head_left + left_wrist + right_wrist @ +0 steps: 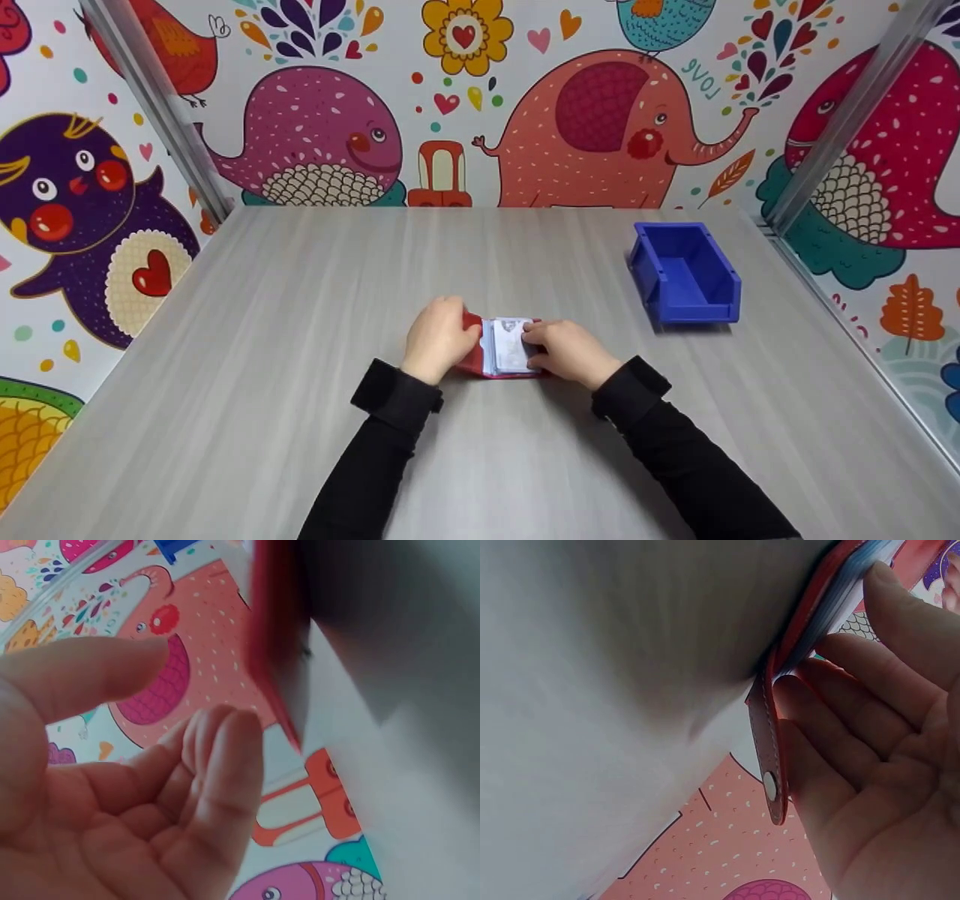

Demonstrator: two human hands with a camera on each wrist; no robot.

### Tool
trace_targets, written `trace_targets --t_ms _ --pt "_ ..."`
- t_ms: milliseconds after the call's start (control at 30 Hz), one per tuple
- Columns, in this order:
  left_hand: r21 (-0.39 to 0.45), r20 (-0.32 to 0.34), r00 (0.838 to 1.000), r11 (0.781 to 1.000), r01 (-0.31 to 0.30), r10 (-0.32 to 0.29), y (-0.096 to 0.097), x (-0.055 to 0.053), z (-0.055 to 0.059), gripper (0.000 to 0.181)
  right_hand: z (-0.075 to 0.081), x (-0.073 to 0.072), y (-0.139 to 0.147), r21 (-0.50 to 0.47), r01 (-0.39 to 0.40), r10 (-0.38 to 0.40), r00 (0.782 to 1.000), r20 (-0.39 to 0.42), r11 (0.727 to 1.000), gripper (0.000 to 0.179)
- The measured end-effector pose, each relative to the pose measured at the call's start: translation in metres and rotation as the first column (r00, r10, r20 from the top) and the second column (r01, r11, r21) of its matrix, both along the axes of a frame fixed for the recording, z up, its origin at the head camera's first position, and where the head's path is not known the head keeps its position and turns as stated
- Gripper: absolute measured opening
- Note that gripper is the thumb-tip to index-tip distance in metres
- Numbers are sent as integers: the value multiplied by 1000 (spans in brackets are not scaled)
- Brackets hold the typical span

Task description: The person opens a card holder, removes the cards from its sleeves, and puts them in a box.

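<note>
A small red card holder (472, 363) lies spread on the table, with clear sleeves and a white card (510, 346) showing inside. My right hand (570, 351) grips its right side, thumb over the sleeves and fingers against the outer cover. In the right wrist view a red strap (769, 750) with a metal snap hangs beside those fingers. Next to the raised left cover is my left hand (442, 337). The left wrist view shows its thumb and loosely bent fingers apart, with the red cover (274, 652) just beyond the fingertips and nothing pinched between them.
A blue plastic bin (686, 274) stands at the right rear of the grey table (262, 420). Printed panels with cartoon animals (585, 127) wall in the back and both sides. Metal posts (154, 105) rise at the rear corners.
</note>
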State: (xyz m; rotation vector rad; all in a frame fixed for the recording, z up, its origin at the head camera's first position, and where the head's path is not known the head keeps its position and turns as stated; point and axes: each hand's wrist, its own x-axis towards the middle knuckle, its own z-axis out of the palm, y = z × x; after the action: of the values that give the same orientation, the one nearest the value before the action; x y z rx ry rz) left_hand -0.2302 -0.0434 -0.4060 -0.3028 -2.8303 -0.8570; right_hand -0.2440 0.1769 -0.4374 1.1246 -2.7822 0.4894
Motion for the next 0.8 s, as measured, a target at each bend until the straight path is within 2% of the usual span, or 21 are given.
trace_targets --t_ms 167,333,533,800 --pt "56 14 997 996 76 -77 11 -1 0 14 0 0 0 -3 4 -4 1000 0 1000 17" --pt "49 36 992 992 116 -118 20 0 -3 13 -1 0 0 -10 -3 3 1000 -2 1000 16" --pt "61 72 988 990 129 -134 24 -5 -11 8 -3 -1 1 -21 -21 21 1000 -11 1000 16" --pt "51 105 988 992 112 -116 27 -11 -17 5 -1 0 1 -26 -14 14 1000 -3 1000 16"
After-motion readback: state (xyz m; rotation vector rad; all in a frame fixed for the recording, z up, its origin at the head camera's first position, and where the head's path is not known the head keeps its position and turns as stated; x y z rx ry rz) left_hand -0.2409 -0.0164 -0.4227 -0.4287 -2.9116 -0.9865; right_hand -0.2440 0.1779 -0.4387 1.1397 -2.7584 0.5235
